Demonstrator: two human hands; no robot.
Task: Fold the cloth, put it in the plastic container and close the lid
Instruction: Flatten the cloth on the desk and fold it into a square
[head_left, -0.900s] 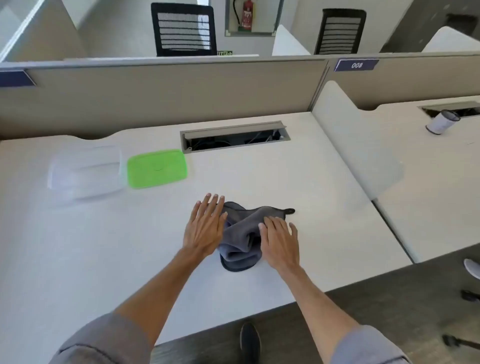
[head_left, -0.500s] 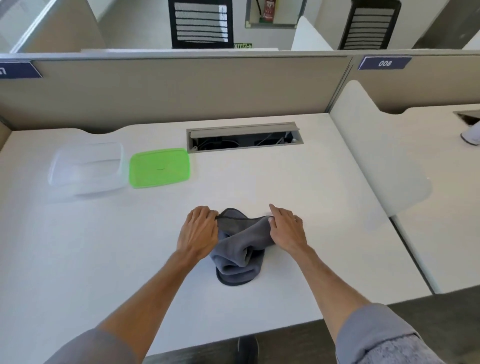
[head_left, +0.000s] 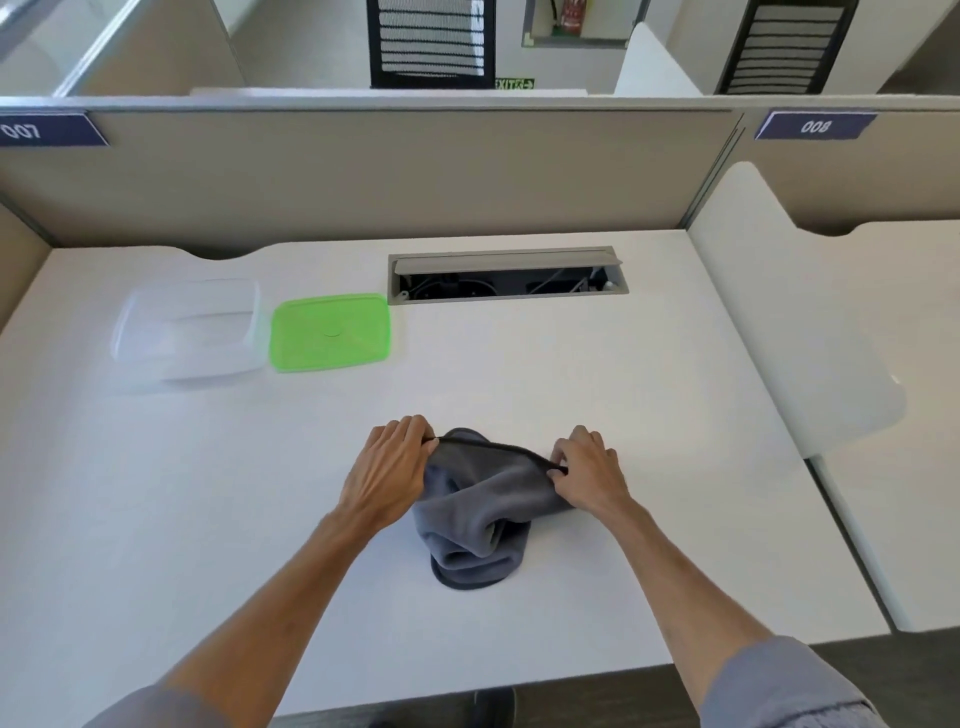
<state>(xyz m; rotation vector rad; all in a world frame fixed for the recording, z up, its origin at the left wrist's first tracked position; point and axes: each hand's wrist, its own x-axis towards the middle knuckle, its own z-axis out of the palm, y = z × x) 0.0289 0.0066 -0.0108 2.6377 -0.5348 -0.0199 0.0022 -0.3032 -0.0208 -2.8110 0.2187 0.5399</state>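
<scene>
A crumpled grey cloth with a dark hem lies on the white desk, near its front edge. My left hand pinches the hem at the cloth's left end. My right hand pinches the same hem at the right end, so that edge is stretched between them. A clear plastic container stands open at the back left. Its green lid lies flat on the desk just to the right of it.
An open cable tray is cut into the desk behind the cloth. A beige partition runs along the back. A white divider panel borders the right side, with another desk beyond it.
Both hands went from lying flat on the cloth to gripping its far hem, then drew apart, pulling that edge taut. The view has shifted to the left.
</scene>
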